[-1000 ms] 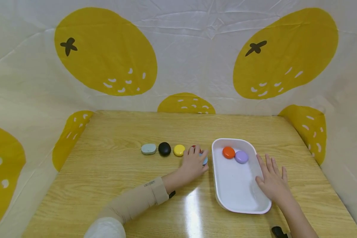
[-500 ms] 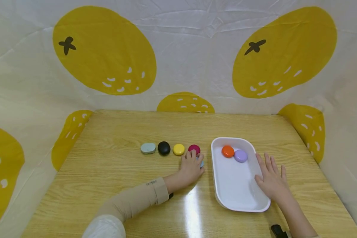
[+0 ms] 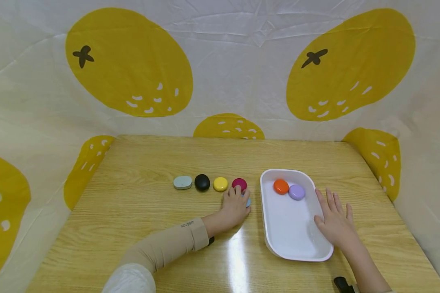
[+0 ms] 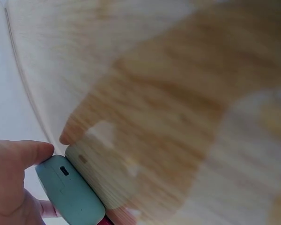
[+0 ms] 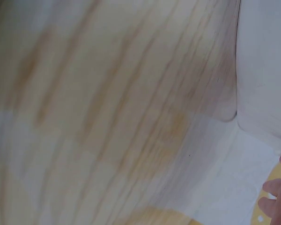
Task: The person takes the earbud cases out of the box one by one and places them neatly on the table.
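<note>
Left of the tray (image 3: pixel 289 232), the left grip (image 3: pixel 235 207) is clamped on the case (image 4: pixel 71 191), which sits between thumb and fingers. The right grip (image 3: pixel 336 224), fingers apart, is at the tray's right rim. 2 discs (image 3: pixel 281 186) lie inside the tray.

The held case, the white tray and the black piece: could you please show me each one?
Held case (image 4: pixel 71 191): left wrist view, on the side with the slot.
White tray (image 3: pixel 295 228): head view, on its bare floor.
Black piece (image 3: pixel 202 182): head view, on its top.

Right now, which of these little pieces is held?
The pale blue one, pinched by the left hand; the others lie unheld on the table or in the white tray.
</note>
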Demonstrator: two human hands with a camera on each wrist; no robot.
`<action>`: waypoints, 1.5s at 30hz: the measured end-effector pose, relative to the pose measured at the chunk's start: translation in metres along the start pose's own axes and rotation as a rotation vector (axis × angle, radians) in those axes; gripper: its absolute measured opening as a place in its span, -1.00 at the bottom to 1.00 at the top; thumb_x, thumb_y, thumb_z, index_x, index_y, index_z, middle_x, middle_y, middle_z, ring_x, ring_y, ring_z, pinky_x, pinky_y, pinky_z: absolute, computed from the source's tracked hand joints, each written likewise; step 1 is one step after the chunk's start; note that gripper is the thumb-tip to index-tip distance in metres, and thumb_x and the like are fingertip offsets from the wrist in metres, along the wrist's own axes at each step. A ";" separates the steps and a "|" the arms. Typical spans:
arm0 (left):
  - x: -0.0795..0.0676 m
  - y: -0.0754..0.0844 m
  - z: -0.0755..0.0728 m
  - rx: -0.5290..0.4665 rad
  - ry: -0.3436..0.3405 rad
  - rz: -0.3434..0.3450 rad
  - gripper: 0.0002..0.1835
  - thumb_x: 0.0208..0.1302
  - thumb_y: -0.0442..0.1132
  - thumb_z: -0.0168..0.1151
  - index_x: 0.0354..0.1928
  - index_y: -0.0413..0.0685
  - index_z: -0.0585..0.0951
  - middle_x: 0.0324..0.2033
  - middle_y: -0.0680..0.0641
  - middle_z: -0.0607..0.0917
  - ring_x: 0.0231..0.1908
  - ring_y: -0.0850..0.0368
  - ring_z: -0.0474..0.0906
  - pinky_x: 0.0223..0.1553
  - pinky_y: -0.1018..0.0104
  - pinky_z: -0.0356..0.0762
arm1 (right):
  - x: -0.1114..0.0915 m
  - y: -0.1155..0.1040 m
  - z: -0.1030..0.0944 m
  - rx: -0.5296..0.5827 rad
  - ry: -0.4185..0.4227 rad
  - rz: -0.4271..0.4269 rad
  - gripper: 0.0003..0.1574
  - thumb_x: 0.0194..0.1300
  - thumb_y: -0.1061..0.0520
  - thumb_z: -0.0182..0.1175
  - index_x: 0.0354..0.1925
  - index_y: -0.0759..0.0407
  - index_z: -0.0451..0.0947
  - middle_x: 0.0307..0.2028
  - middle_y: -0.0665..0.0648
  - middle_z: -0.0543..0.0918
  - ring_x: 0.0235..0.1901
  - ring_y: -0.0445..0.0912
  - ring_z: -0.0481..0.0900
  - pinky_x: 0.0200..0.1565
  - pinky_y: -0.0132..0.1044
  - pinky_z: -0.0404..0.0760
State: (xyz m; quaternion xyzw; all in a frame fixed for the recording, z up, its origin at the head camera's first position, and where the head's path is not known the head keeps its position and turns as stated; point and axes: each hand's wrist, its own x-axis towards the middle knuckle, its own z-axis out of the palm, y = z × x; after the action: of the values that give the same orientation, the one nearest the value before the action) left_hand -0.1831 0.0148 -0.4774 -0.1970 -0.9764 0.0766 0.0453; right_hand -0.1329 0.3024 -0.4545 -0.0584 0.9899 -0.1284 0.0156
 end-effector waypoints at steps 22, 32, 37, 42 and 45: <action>0.047 0.009 -0.049 -0.075 0.101 0.222 -0.50 0.20 0.15 -0.11 0.16 0.19 0.30 -0.06 0.01 0.38 -0.05 0.10 0.32 -0.17 0.21 0.31 | -0.001 -0.003 -0.003 0.010 -0.017 0.007 -0.08 0.29 0.07 -0.08 0.43 0.03 -0.36 0.38 0.34 -0.39 0.34 0.27 -0.43 0.14 0.32 -0.49; 0.071 0.045 -0.038 0.087 0.160 0.490 -0.51 0.23 0.12 -0.16 0.22 0.34 0.26 0.09 0.12 0.32 0.12 0.19 0.22 0.07 0.25 0.17 | 0.000 -0.003 -0.004 0.011 -0.005 0.001 -0.08 0.28 0.08 -0.07 0.43 0.03 -0.35 0.38 0.35 -0.37 0.34 0.28 -0.40 0.14 0.33 -0.48; 0.079 0.057 -0.029 0.090 0.152 0.480 -0.52 0.25 0.08 -0.15 0.24 0.37 0.26 0.13 0.13 0.31 0.14 0.20 0.20 0.08 0.25 0.15 | 0.000 -0.002 -0.003 0.007 -0.003 0.001 -0.08 0.28 0.08 -0.07 0.43 0.03 -0.35 0.38 0.35 -0.36 0.34 0.29 -0.38 0.14 0.33 -0.48; 0.089 0.063 -0.023 0.083 0.082 0.445 -0.52 0.27 0.09 -0.15 0.26 0.40 0.24 0.19 0.17 0.28 0.22 0.20 0.13 0.18 0.19 0.08 | 0.000 -0.001 -0.001 0.003 -0.007 0.002 -0.07 0.28 0.07 -0.07 0.43 0.02 -0.36 0.38 0.33 -0.39 0.34 0.26 -0.43 0.14 0.33 -0.48; 0.092 0.066 -0.022 0.092 0.057 0.446 -0.53 0.28 0.09 -0.15 0.25 0.41 0.23 0.20 0.19 0.27 0.23 0.20 0.12 0.19 0.19 0.07 | 0.000 -0.001 -0.001 0.004 -0.009 0.002 -0.07 0.29 0.07 -0.07 0.43 0.01 -0.38 0.38 0.33 -0.39 0.34 0.25 -0.46 0.14 0.34 -0.47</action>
State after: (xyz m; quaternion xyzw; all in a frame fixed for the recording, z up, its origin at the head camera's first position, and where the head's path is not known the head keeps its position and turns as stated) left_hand -0.2399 0.1136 -0.4611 -0.4078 -0.9024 0.1236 0.0638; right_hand -0.1325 0.3017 -0.4534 -0.0578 0.9896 -0.1302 0.0201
